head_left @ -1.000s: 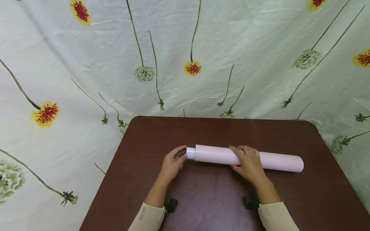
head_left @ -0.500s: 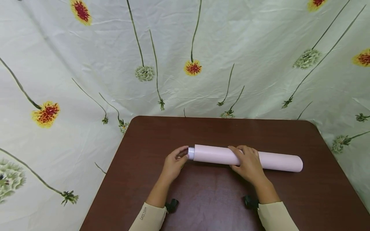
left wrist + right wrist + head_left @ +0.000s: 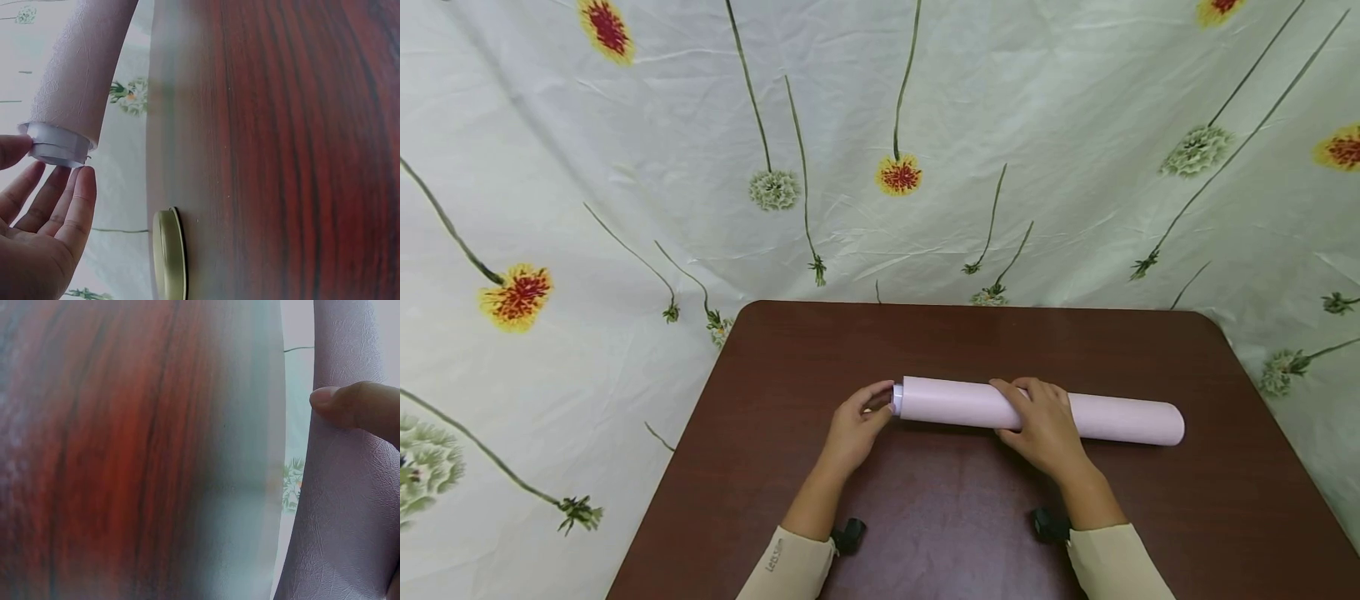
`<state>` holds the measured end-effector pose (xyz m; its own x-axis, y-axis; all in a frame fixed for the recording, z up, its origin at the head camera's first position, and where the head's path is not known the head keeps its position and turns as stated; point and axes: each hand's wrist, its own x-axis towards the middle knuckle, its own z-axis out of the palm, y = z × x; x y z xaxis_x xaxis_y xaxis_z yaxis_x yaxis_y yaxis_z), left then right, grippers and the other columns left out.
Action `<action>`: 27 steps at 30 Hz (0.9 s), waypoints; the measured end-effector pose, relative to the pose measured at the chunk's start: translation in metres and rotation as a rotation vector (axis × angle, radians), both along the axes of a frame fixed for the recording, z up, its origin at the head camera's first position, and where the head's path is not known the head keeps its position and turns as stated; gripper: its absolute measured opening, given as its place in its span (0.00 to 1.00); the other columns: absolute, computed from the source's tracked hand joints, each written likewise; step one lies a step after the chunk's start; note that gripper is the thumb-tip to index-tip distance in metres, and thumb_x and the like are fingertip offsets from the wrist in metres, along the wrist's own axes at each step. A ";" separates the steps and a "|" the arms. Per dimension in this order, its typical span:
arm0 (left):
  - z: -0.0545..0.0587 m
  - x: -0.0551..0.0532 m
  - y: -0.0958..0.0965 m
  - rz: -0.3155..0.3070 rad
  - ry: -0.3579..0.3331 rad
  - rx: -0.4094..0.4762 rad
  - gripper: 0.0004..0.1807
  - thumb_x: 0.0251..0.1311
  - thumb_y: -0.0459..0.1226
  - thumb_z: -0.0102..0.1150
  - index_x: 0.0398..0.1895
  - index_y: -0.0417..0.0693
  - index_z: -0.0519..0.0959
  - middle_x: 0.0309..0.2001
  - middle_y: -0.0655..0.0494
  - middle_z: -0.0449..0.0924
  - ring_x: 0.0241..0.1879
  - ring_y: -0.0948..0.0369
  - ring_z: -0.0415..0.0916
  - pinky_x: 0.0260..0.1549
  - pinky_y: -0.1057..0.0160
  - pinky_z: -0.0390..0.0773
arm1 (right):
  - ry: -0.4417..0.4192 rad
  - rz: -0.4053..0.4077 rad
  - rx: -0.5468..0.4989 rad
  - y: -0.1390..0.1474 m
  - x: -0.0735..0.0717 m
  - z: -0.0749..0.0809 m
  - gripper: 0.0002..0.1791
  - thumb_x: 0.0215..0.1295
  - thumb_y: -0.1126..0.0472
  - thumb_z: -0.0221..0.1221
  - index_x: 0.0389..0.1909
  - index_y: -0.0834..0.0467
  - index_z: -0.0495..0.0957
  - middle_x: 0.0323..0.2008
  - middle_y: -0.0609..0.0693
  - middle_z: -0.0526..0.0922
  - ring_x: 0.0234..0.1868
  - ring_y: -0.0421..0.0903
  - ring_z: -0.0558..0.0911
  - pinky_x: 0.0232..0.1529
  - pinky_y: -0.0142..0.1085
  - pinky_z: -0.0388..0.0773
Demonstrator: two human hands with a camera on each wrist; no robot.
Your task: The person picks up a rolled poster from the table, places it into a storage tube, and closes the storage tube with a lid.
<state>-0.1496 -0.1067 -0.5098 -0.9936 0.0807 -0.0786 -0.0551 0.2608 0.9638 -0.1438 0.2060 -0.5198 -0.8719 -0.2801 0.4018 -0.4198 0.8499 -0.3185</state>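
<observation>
A long pink tube (image 3: 958, 402) with a finely wrinkled surface lies sideways above the brown table. My right hand (image 3: 1041, 421) grips it around the middle, and its thumb (image 3: 350, 406) lies along the tube in the right wrist view. From the tube's left mouth a short end of a white roll (image 3: 59, 147) sticks out. My left hand (image 3: 853, 427) holds that end between thumb and fingertips. In the left wrist view, a round gold lid (image 3: 167, 256) sits on the table near the left hand; from the head view the hand hides it.
The brown wooden table (image 3: 955, 517) has rounded far corners. Behind it hangs a pale curtain (image 3: 1075, 108) printed with flowers. A dark wrist camera (image 3: 850, 536) is strapped to the left wrist, another dark camera (image 3: 1048, 527) to the right.
My left hand has moved right, and less of the white roll sticks out of the tube. The tube has shifted very slightly left, with my right hand still on it.
</observation>
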 end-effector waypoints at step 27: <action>-0.002 0.006 0.011 -0.048 0.038 0.039 0.22 0.70 0.33 0.55 0.66 0.49 0.77 0.61 0.46 0.82 0.59 0.51 0.81 0.57 0.59 0.80 | 0.020 0.007 0.004 -0.001 -0.001 -0.002 0.46 0.39 0.58 0.81 0.65 0.45 0.74 0.49 0.56 0.79 0.52 0.58 0.80 0.61 0.57 0.63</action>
